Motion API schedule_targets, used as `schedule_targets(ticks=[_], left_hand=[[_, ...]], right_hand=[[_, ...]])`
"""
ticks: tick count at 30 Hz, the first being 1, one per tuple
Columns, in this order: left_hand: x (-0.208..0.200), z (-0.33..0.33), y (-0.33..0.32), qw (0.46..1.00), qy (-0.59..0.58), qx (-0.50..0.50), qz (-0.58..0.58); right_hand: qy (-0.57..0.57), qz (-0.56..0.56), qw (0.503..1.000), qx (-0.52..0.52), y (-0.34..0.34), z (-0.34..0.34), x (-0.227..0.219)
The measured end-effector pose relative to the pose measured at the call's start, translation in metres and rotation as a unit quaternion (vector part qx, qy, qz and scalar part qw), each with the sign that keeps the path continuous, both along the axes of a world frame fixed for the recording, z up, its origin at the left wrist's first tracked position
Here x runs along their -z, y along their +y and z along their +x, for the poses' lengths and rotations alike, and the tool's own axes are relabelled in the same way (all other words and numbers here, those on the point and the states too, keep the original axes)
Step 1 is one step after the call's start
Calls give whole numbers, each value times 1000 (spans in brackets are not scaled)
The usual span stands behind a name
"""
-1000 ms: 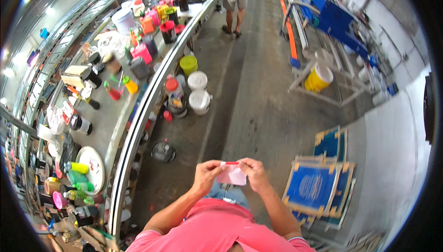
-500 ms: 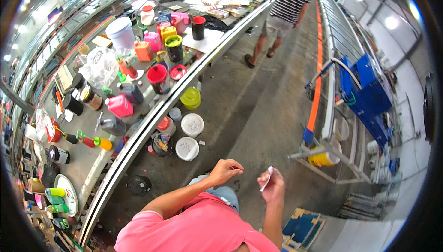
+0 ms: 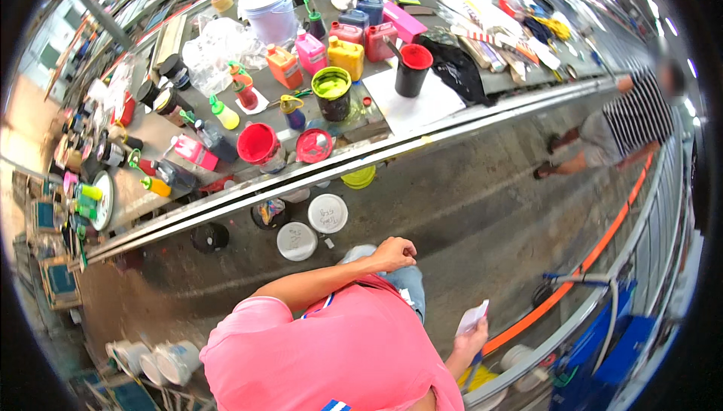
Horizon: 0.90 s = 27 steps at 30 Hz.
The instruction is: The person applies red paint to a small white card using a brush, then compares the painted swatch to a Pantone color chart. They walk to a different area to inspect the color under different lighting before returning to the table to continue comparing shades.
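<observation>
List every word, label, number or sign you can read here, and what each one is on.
Right-hand white lid on the floor: dark handwritten marks, which I won't copy out.
Left-hand white lid: dark marks, also not copied.
White slip in the right hand: any print is too small or blurred to read.
Dark jar with a pale label: too blurred to read.

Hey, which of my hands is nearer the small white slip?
Right: your right hand holds the small white slip; your left hand is apart, to its left.
</observation>
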<state>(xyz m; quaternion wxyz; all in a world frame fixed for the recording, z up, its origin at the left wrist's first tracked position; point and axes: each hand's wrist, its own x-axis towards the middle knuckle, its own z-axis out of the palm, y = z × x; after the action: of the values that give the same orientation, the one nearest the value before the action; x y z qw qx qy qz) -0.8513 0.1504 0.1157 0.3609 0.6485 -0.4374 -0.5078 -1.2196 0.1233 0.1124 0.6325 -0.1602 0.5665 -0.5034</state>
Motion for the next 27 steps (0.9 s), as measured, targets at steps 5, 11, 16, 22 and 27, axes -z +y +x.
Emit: schedule_targets(ticks=[5, 11, 16, 22, 27], left_hand=[[-13, 24, -86, 952, 2, -289, -104], [32, 152, -159, 671, -181, -711, -106], [36, 241, -190, 536, -302, -789, -4], [59, 282, -216, 428, -293, -852, 65], [49, 303, -229, 411, -283, -865, 47]], right_hand=[[121, -126, 961, -212, -237, 53, -99], [104, -168, 951, -237, -427, 74, -124], [186, -88, 948, -241, -493, 69, -75], [149, -48, 971, -180, -564, 122, -100], [160, -23, 960, -227, -611, 127, -82]])
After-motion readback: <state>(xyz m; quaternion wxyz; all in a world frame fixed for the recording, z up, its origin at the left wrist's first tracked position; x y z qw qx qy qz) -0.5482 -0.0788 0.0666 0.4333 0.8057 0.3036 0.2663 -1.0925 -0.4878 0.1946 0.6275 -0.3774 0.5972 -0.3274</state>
